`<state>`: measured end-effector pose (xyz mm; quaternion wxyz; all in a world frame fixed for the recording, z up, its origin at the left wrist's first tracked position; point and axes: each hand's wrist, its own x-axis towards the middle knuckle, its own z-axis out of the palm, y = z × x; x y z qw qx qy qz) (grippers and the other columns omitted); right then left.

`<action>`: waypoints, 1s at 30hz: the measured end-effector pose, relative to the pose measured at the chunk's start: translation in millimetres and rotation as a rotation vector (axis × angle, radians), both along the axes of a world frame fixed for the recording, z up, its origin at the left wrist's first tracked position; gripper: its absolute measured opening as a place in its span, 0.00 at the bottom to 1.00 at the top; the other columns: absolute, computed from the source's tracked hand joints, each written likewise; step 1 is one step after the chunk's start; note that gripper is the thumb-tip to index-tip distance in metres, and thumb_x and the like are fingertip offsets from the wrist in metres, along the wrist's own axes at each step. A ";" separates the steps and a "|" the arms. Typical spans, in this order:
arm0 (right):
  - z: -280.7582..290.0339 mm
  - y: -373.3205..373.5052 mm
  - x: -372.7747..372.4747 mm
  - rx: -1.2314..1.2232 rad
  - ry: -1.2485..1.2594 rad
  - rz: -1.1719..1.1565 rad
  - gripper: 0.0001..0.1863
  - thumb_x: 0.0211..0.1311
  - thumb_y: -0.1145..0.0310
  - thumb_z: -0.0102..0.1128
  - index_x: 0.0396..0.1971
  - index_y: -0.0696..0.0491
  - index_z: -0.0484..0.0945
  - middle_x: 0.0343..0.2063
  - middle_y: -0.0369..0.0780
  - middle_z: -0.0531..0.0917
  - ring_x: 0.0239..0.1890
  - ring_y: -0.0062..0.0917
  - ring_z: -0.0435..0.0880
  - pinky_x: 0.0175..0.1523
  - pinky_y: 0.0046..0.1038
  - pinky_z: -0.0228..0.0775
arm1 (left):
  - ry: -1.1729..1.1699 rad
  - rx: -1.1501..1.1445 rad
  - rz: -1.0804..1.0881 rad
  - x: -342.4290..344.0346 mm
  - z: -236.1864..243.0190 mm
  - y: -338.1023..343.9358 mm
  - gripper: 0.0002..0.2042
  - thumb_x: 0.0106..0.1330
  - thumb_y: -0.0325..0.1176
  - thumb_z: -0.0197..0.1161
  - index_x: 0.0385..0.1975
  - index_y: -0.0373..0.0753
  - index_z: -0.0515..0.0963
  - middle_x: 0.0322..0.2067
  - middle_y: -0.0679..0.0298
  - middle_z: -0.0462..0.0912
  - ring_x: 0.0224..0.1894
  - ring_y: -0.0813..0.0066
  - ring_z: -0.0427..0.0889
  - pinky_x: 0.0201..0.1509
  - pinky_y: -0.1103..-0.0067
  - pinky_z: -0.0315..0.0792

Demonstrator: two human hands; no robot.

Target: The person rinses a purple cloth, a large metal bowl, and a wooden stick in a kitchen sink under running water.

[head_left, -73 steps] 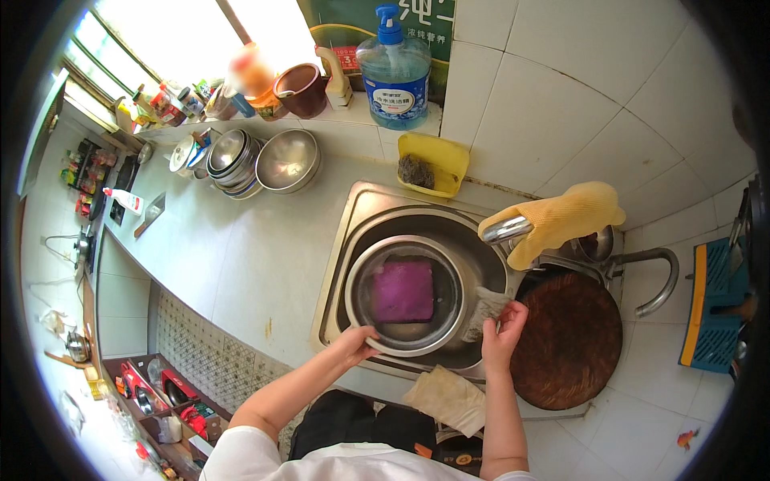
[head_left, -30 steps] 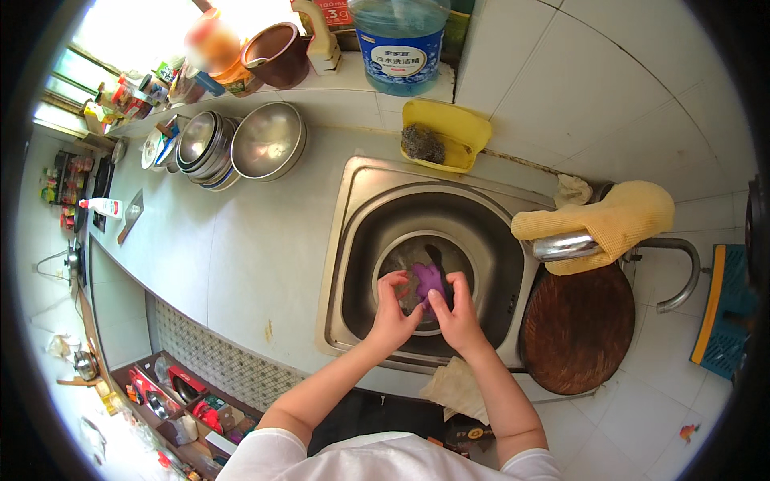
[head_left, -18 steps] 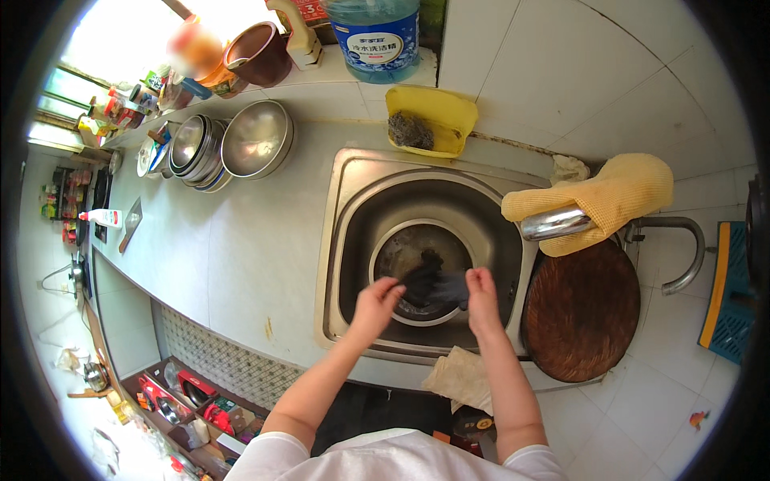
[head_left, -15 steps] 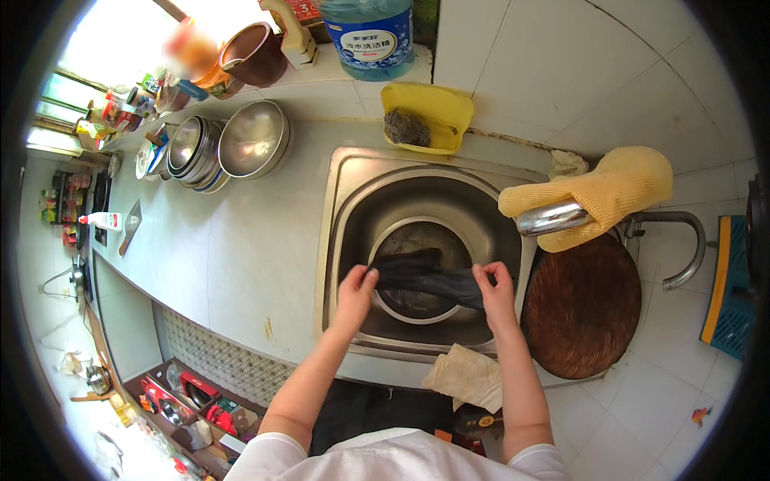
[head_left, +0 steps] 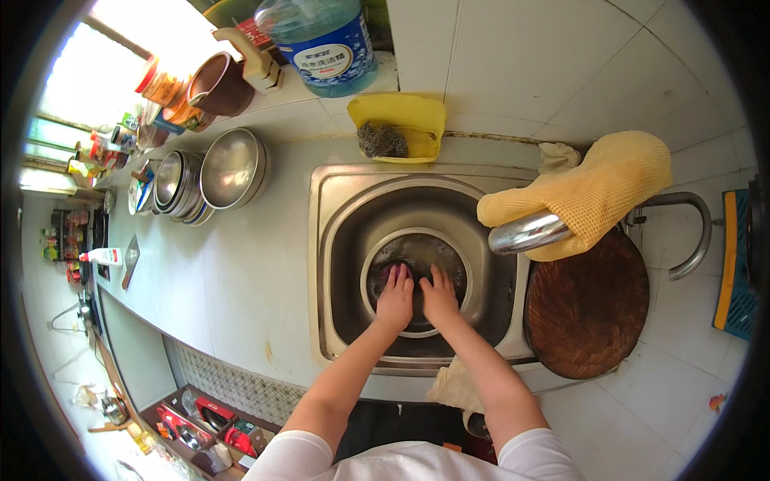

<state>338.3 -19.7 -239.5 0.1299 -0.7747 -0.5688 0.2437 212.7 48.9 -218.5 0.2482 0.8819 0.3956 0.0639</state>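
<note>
Both my hands are down inside a round metal-rimmed basin (head_left: 467,264) that stands in the steel sink (head_left: 337,264). My left hand (head_left: 395,303) lies over a small purple thing (head_left: 387,273), perhaps cloth, its fingers stretched out on it. Beside it, a little to the right, my right hand (head_left: 439,297) points into the basin with fingers extended and apart. The basin's inside is dark and seems wet. I cannot make out the black cloth's outline against it.
A tap (head_left: 529,232) draped with a yellow cloth (head_left: 593,188) reaches over the sink's right side. Right of it leans a round wooden board (head_left: 585,309). Behind are a yellow dish (head_left: 421,120) with a scouring pad (head_left: 382,140), metal bowls (head_left: 233,168) and a blue-labelled jug (head_left: 321,48).
The black cloth was stretched between both hands above the basin. Now my hands have come together and lowered into it, the cloth no longer held up. The view has shifted slightly.
</note>
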 end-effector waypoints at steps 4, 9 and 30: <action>-21.6 2.7 -10.8 -0.020 -0.040 -0.051 0.18 0.56 0.71 0.51 0.49 0.50 0.72 0.58 0.49 0.65 0.58 0.48 0.65 0.61 0.50 0.58 | 0.382 -0.152 -0.098 -1.3 -24.4 -2.5 0.14 0.60 0.28 0.51 0.46 0.32 0.69 0.65 0.49 0.57 0.69 0.52 0.51 0.61 0.66 0.67; 10.7 24.1 -2.5 -0.073 0.372 -0.437 0.13 0.54 0.76 0.51 0.41 0.55 0.71 0.46 0.50 0.74 0.50 0.44 0.73 0.57 0.40 0.63 | -0.171 -0.557 0.494 -1.2 -1.9 1.5 0.22 0.64 0.37 0.57 0.55 0.35 0.65 0.62 0.51 0.61 0.63 0.54 0.63 0.57 0.67 0.69; 37.4 22.0 15.4 0.256 0.111 -0.259 0.11 0.59 0.62 0.57 0.34 0.53 0.71 0.30 0.47 0.78 0.33 0.44 0.78 0.38 0.41 0.72 | -0.360 -0.942 0.816 -26.9 -9.3 16.6 0.13 0.64 0.29 0.50 0.48 0.50 0.70 0.35 0.65 0.74 0.33 0.76 0.75 0.33 0.71 0.72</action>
